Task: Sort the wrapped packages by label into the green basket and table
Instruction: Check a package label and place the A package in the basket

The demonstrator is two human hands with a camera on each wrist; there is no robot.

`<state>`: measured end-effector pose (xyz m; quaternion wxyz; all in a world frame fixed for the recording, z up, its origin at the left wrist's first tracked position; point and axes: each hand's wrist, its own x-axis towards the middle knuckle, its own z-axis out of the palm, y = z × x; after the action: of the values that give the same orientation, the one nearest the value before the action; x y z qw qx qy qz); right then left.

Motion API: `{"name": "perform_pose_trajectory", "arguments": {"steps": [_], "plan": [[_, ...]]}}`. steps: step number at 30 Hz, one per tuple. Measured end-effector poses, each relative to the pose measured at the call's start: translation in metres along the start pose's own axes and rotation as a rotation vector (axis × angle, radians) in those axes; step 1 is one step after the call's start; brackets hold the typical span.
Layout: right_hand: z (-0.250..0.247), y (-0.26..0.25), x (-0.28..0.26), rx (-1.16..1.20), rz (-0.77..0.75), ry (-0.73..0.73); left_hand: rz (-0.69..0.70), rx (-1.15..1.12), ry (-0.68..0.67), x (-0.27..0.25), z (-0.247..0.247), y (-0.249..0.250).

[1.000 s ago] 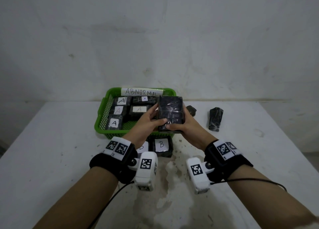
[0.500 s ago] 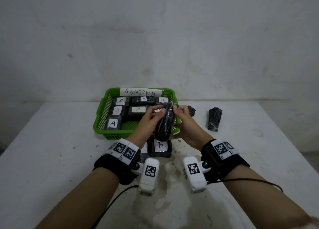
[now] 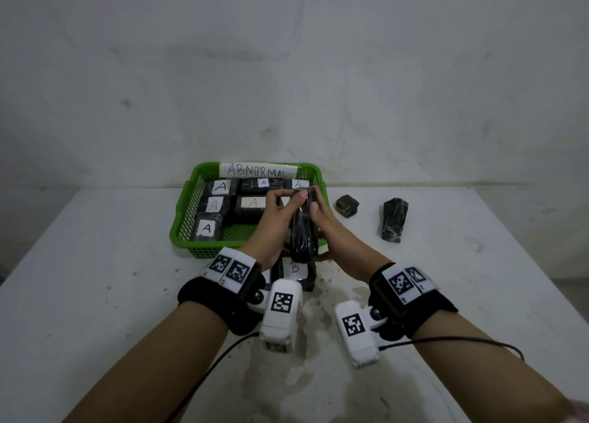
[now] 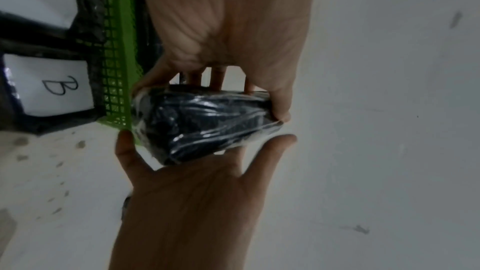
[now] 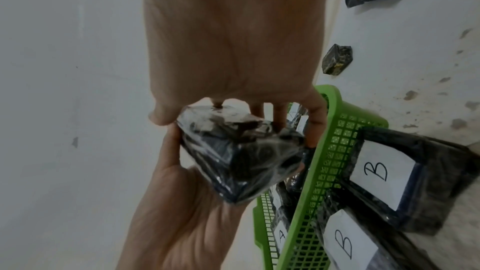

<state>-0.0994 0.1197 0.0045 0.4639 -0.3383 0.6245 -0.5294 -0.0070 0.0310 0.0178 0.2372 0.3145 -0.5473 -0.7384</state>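
Note:
A black wrapped package [image 3: 304, 231] stands on its narrow edge between my two hands, above the front right corner of the green basket [image 3: 181, 218]. No label shows on it in any view. My left hand [image 3: 277, 212] grips its left side and far end. My right hand [image 3: 322, 223] holds its right side, thumb on top. In the left wrist view the left hand [image 4: 228, 48] curls over the package [image 4: 207, 126]. The right wrist view shows the package [image 5: 239, 157] held the same way by the right hand [image 5: 233, 59]. Several packages labelled A [image 3: 206, 228] lie in the basket.
A sign reading ABNORMAL [image 3: 258, 170] is fixed to the basket's far rim. Packages labelled B [image 3: 294, 268] lie on the white table [image 3: 95, 279] just in front of the basket. Two black packages with no visible label, one small [image 3: 347, 204] and one long [image 3: 394, 220], lie to the right.
Both hands have turned the package from facing me flat to standing on its edge. It has also come slightly lower and nearer the basket's front rim.

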Motion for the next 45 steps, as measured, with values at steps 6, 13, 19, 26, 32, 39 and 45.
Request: {"name": "perform_pose_trajectory", "arguments": {"steps": [6, 13, 19, 26, 32, 39, 45], "plan": [[-0.003, 0.003, 0.0, 0.03, 0.025, 0.02, -0.128, 0.099, -0.063, -0.001, -0.011, 0.001], [-0.002, 0.0, -0.001, 0.002, 0.047, -0.002, -0.146, 0.218, -0.075, -0.001, -0.021, 0.005], [-0.003, 0.002, -0.002, 0.04, 0.066, -0.074, -0.096, 0.216, -0.037, -0.002, -0.022, 0.003], [-0.006, 0.004, 0.0, 0.045, 0.056, -0.063, -0.131, 0.248, -0.141, -0.003, -0.029, -0.003], [-0.008, 0.007, 0.0, -0.089, 0.05, -0.038, -0.103, 0.268, -0.06, -0.001, -0.027, -0.01], [-0.008, 0.014, 0.001, -0.205, -0.031, 0.078, -0.049, 0.192, 0.02, 0.003, -0.027, -0.01], [-0.012, 0.008, 0.003, 0.127, -0.148, 0.129, -0.165, 0.088, -0.169, 0.0, -0.027, -0.011]]}}
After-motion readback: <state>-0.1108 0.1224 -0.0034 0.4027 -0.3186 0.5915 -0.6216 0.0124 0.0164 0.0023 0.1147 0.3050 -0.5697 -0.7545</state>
